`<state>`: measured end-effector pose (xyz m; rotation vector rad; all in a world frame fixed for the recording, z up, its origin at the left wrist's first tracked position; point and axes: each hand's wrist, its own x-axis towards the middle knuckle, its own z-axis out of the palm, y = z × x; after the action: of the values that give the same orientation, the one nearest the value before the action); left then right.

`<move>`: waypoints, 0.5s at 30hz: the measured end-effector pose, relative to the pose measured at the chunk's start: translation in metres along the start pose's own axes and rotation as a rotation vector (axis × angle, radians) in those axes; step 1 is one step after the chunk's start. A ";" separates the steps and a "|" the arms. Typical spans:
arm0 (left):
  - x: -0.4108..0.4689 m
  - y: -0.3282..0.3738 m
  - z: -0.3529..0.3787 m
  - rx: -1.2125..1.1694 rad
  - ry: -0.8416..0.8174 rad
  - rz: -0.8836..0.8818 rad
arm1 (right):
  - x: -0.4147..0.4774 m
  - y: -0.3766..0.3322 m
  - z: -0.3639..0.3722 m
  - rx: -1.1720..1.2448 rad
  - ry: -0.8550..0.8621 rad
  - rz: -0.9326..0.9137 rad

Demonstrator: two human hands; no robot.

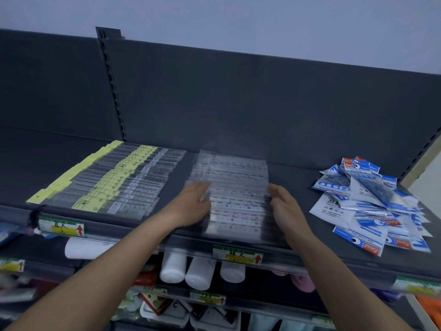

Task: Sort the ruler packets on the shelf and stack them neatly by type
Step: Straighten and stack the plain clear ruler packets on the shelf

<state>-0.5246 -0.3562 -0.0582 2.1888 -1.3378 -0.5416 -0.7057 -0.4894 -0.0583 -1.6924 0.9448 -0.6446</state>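
A row of clear ruler packets with red and blue marks (pixel 235 187) lies in the middle of the dark shelf (pixel 298 177). My left hand (pixel 191 204) presses its straight fingers against the left ends of these packets. My right hand (pixel 285 206) rests edge-on against their right ends, fingers straight. To the left lies a second overlapping row of ruler packets with yellow labels (pixel 112 180). At the right a loose heap of blue and white geometry set packets (pixel 372 206) lies in disorder.
The shelf's front rail carries price tags (pixel 237 255) with red arrows. Below it, white rolls (pixel 199 273) and other goods fill the lower shelves. A slotted upright (pixel 112 84) divides the dark back panel.
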 end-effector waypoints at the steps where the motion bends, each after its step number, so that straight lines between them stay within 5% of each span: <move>1: -0.001 0.002 0.000 0.062 -0.015 0.015 | 0.000 0.002 0.000 -0.056 -0.016 -0.012; 7: -0.002 -0.006 -0.001 0.389 -0.146 -0.020 | 0.007 0.018 0.002 -0.512 -0.140 -0.142; 15: -0.005 -0.009 -0.006 0.384 -0.214 -0.017 | 0.005 0.022 0.000 -0.880 -0.228 -0.204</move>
<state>-0.5171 -0.3471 -0.0587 2.5063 -1.6502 -0.5765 -0.7090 -0.4970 -0.0797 -2.5980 0.9582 -0.1322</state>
